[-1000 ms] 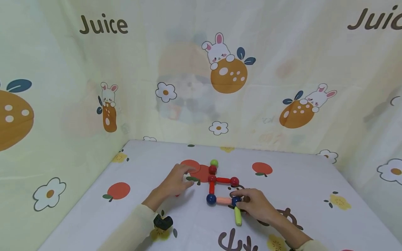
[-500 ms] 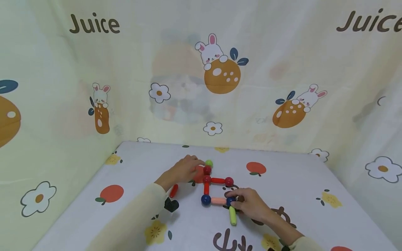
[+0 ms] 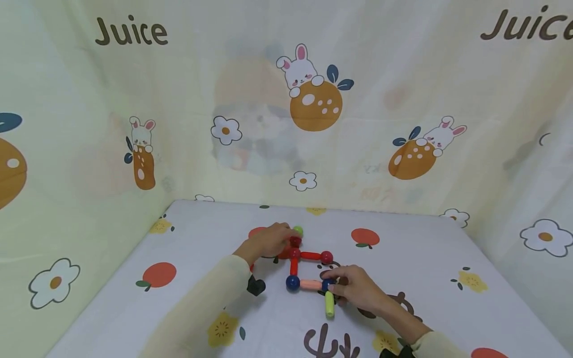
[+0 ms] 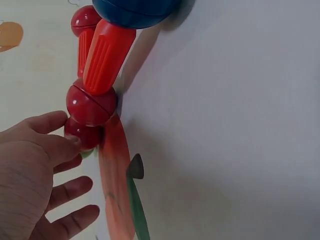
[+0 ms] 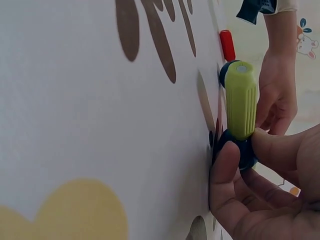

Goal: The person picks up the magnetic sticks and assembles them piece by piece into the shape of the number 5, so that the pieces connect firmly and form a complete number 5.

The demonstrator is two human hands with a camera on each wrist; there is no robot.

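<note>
A flat figure of magnetic balls and rods lies on the table. My left hand (image 3: 271, 239) pinches a red ball (image 4: 82, 134) at its far end between thumb and index finger, the other fingers spread. Beyond that ball sits a green ball (image 3: 298, 230). Another red ball (image 3: 295, 253) joins two red rods; one leads to a red ball (image 3: 327, 257), the other to a blue ball (image 3: 293, 283). A pink rod (image 3: 311, 285) runs from there to a second blue ball (image 5: 246, 152), which my right hand (image 3: 360, 288) pinches. From it a yellow-green rod (image 5: 241, 100) sticks out.
A loose red rod (image 5: 227, 45) lies left of the figure, mostly hidden by my left wrist in the head view. The white tablecloth (image 3: 425, 268) has printed fruit and flowers. Printed curtains (image 3: 188, 149) stand at the back and sides.
My left hand has moved away from me and to the right, onto the red ball near the green one. The right hand keeps its hold on the blue ball. The head view has shifted slightly.
</note>
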